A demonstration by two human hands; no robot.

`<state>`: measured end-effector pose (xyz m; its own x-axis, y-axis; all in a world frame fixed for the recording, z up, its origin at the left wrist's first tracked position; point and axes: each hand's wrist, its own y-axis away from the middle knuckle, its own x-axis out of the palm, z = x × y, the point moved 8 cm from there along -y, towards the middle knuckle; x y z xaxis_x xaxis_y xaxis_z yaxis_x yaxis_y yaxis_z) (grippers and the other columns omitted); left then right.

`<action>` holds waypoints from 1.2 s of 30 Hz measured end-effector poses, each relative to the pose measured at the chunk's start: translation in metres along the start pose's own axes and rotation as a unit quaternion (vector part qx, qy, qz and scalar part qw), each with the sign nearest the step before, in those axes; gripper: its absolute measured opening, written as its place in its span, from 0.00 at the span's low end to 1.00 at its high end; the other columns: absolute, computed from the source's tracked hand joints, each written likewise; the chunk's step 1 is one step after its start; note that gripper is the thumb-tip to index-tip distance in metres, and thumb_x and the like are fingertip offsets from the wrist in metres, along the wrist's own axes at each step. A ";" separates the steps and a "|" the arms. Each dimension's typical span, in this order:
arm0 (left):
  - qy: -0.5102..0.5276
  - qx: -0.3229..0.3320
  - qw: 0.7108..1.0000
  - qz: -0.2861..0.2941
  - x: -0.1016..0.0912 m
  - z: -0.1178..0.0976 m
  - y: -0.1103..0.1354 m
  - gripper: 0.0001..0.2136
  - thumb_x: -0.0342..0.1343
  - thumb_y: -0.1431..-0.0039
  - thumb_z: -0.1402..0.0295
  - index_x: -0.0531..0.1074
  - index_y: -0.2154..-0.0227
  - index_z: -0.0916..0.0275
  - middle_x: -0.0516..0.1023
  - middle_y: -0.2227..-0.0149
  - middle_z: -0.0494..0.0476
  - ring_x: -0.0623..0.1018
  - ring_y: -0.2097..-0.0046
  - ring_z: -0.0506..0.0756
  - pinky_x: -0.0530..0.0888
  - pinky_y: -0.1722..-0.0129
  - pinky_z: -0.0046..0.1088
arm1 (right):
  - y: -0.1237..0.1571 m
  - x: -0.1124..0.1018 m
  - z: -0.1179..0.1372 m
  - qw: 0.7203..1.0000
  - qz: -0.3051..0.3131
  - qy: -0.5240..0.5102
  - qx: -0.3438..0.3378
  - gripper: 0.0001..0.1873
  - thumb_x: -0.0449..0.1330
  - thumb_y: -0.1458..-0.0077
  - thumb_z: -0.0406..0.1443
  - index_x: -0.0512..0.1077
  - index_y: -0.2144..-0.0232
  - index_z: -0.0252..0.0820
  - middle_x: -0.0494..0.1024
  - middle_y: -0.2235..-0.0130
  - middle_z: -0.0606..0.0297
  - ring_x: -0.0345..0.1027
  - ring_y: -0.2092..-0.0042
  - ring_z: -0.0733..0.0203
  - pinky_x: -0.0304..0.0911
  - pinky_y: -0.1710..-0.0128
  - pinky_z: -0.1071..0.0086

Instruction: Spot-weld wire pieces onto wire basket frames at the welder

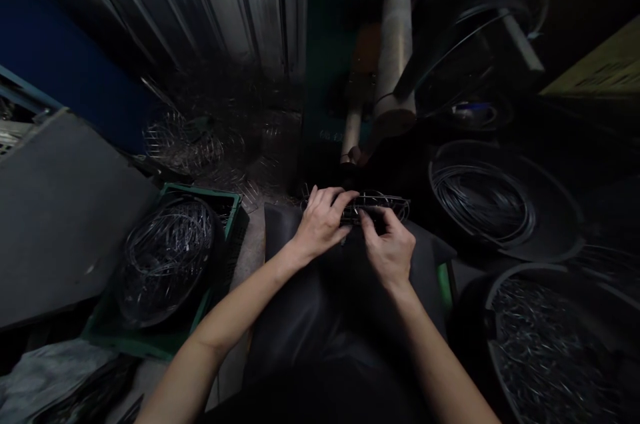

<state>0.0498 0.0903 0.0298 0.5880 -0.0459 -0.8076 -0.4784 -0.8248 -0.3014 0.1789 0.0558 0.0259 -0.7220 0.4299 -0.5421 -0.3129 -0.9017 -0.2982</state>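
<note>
A small frame of thin metal wire (383, 200) lies across the front of my lap, over a dark apron (320, 304). My left hand (323, 217) is closed around its left part, with the thumb below and fingers on top. At the frame's middle, my right hand (393, 244) pinches at the wires with thumb and forefinger. Whether a separate small piece sits in that pinch is too dark to tell. Just beyond the wire frame, the lower end of a machine (350, 144) with a pale metal cylinder (397, 44) points towards me.
On my left, a green crate (150, 344) bears a dark bowl of wire pieces (170, 244). To the right are a tub (560, 211) with coiled wire (483, 201) and a bucket (515, 269) of small bent metal pieces (555, 351). Wire scraps (185, 144) litter the floor ahead.
</note>
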 end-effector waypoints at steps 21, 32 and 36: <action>0.037 0.025 0.991 -0.126 -0.010 0.017 -0.017 0.23 0.58 0.52 0.72 0.57 0.53 0.58 0.70 0.52 0.58 0.71 0.48 0.58 0.60 0.40 0.51 | -0.018 0.009 0.006 0.993 -0.082 0.007 -0.084 0.11 0.57 0.43 0.41 0.73 0.67 0.38 0.77 0.68 0.63 0.71 0.67 0.64 0.65 0.65 0.72; 0.080 0.047 0.981 -0.173 -0.013 0.028 -0.025 0.22 0.59 0.52 0.70 0.55 0.56 0.57 0.70 0.52 0.57 0.72 0.48 0.57 0.58 0.39 0.53 | -0.027 0.013 0.012 0.989 -0.095 0.014 -0.110 0.12 0.56 0.42 0.42 0.72 0.66 0.38 0.76 0.69 0.62 0.70 0.68 0.63 0.64 0.66 0.72; 0.083 0.050 0.980 -0.176 -0.012 0.032 -0.028 0.23 0.59 0.52 0.70 0.54 0.56 0.56 0.70 0.52 0.57 0.73 0.49 0.56 0.57 0.39 0.53 | -0.030 0.017 0.011 0.989 -0.095 0.015 -0.110 0.12 0.56 0.41 0.42 0.72 0.66 0.38 0.76 0.68 0.62 0.71 0.67 0.63 0.64 0.65 0.72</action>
<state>0.0350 0.1320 0.0319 0.8219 0.1334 -0.5538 -0.2835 -0.7474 -0.6008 0.1692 0.0896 0.0346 -0.6439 0.5941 -0.4821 -0.2961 -0.7745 -0.5589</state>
